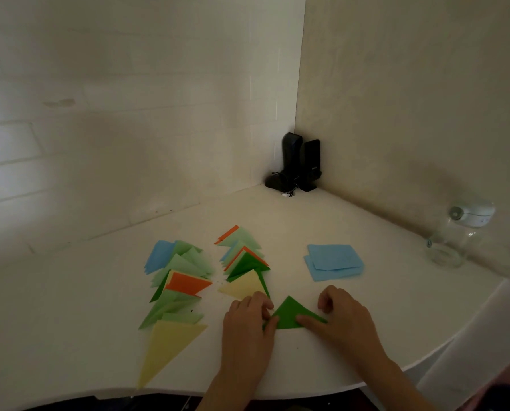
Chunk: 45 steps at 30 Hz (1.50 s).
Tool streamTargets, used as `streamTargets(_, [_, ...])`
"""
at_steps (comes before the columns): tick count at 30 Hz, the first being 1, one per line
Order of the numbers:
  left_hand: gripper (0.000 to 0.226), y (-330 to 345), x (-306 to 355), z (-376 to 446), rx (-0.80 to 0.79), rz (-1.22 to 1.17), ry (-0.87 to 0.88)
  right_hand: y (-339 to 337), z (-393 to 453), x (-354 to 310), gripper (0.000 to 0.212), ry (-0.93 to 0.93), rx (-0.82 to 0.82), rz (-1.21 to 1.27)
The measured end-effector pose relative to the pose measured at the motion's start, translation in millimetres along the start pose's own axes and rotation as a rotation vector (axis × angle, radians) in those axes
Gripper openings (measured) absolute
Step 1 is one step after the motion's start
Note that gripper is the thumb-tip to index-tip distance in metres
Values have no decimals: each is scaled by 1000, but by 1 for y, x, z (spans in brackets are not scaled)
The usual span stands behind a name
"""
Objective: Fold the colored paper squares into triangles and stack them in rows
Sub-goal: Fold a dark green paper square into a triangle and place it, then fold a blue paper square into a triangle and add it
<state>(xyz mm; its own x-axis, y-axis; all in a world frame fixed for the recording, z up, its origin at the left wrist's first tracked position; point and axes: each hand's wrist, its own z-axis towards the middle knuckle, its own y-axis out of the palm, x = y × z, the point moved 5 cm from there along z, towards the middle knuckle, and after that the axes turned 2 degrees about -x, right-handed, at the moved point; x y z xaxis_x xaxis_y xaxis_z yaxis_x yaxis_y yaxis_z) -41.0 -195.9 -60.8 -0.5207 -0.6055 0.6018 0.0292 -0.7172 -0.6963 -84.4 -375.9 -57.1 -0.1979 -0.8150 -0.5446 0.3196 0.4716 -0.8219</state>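
**Both hands pressing a dark green triangle flat on the tabletop**

Head view: A dark green paper triangle (290, 314) lies on the white tabletop (366, 307), near its front edge, with its apex pointing away from the person. The left hand (247, 327) rests on the triangle's left corner, fingers curled down onto the paper and the thumb lying across its lower left edge. The right hand (339, 315) holds down the right corner, its thumb stretched flat along the lower right part of the paper while the other fingers curl at the tabletop just beyond it. The two hands are apart, with the green paper showing between them.

Just behind the left hand sits a pale yellow triangle (244, 287), the nearest piece of the middle row (243, 256), which runs away from the person in overlapping dark green, light green, blue and orange pieces. To the left lies the longer left row (176, 286), with blue and light green at its far end, an orange triangle (188, 283) near its middle and a large yellow triangle (166, 348) closest to the front edge.

Right of the rows, well apart from them, lies a stack of unfolded blue squares (333, 261). Two black speakers (301, 161) stand in the wall corner, and a clear glass jar (452, 235) stands at the right by the wall.
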Motion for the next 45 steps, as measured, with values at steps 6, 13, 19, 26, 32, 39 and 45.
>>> streamTargets(6, [31,-3,-8,-2,-16,-135,-3,-10,0,10,33,-23,-40,235])
streamTargets(13, [42,-7,-9,-2,-69,-163,-66,-7,-5,9,29,-85,-48,223])
streamTargets(19, [35,-1,29,-4,-160,217,-141,-5,-8,7,37,-93,-5,208])
streamTargets(26, [34,11,28,2,-210,121,-161,-4,-14,9,40,-135,78,208])
streamTargets(32, [12,-8,13,8,-59,-75,-95,-21,-13,10,29,-89,259,279])
streamTargets(39, [21,-51,-35,23,30,-55,-143,-33,35,13,30,-166,363,57])
streamTargets(45, [23,-41,-49,28,-10,14,-142,-16,74,33,62,56,70,-29])
